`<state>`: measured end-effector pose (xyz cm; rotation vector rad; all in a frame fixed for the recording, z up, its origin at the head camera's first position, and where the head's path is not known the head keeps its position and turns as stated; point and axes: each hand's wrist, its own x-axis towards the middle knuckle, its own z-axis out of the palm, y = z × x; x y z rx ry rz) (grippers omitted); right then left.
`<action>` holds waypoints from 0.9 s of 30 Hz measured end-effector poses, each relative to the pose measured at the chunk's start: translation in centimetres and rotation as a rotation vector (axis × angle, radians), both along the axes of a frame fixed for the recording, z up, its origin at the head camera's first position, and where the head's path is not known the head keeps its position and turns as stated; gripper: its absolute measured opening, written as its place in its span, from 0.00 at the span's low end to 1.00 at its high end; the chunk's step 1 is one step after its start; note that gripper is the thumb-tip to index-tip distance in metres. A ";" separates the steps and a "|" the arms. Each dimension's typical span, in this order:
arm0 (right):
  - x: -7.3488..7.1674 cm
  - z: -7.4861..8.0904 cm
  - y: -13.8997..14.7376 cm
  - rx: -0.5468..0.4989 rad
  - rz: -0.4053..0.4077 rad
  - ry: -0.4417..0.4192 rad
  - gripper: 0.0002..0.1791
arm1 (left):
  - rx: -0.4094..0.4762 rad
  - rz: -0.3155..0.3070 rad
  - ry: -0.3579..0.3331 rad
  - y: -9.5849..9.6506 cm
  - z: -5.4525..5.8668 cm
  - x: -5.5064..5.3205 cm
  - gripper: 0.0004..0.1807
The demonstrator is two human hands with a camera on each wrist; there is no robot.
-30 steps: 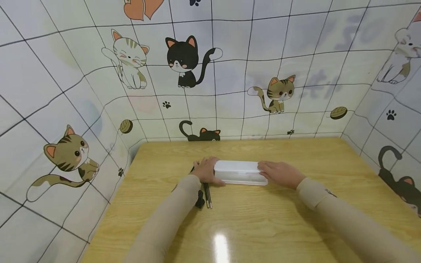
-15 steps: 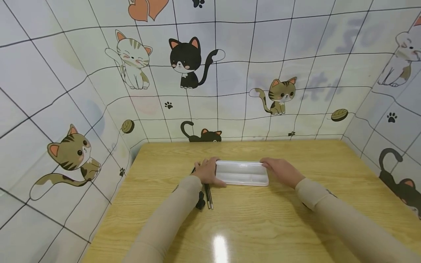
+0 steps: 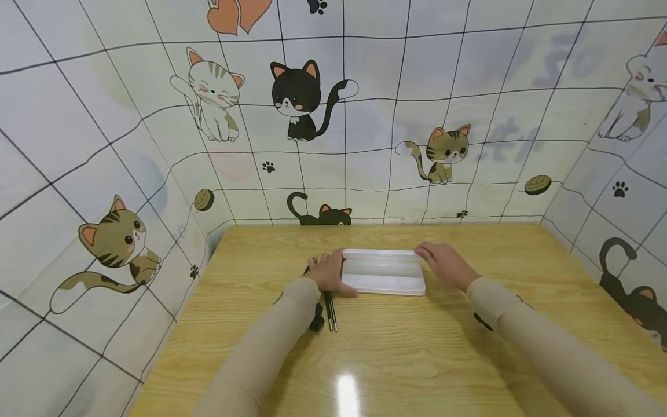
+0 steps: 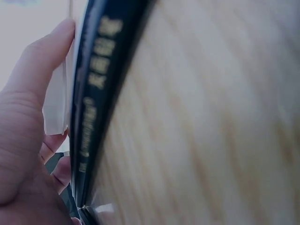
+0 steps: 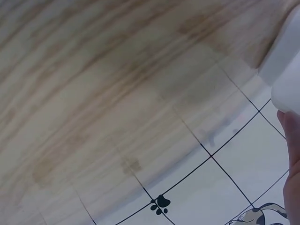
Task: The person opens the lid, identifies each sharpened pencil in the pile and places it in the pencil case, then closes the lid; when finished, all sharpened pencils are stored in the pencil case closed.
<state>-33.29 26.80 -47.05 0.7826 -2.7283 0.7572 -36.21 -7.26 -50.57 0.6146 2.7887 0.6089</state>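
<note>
A white plastic pencil case (image 3: 383,285) lies lengthwise on the table, its hinged lid (image 3: 380,254) raised at the back. My left hand (image 3: 327,272) grips the left end, thumb at the front and fingers behind. At the lid's right corner my right hand (image 3: 447,266) pinches the edge; the right wrist view shows a fingertip against the white lid (image 5: 288,86). Beneath my left hand and wrist lie a few dark pencils (image 3: 330,315), partly hidden. Close up in the left wrist view, one dark pencil (image 4: 101,79) bears gold lettering.
A small black object (image 3: 316,318) sits beside the pencils, partly covered by the left sleeve (image 3: 271,341). The wooden table (image 3: 417,359) ends at a wall covering (image 3: 365,174) printed with cats, at the back and both sides.
My right hand has swung the lid up and back, baring the inside of the pencil case. My left hand has stayed on its left end.
</note>
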 end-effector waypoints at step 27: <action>-3.8 2.0 -0.6 -0.056 -0.103 -0.265 0.21 | 0.059 0.059 -0.006 0.2 -0.8 -0.2 0.80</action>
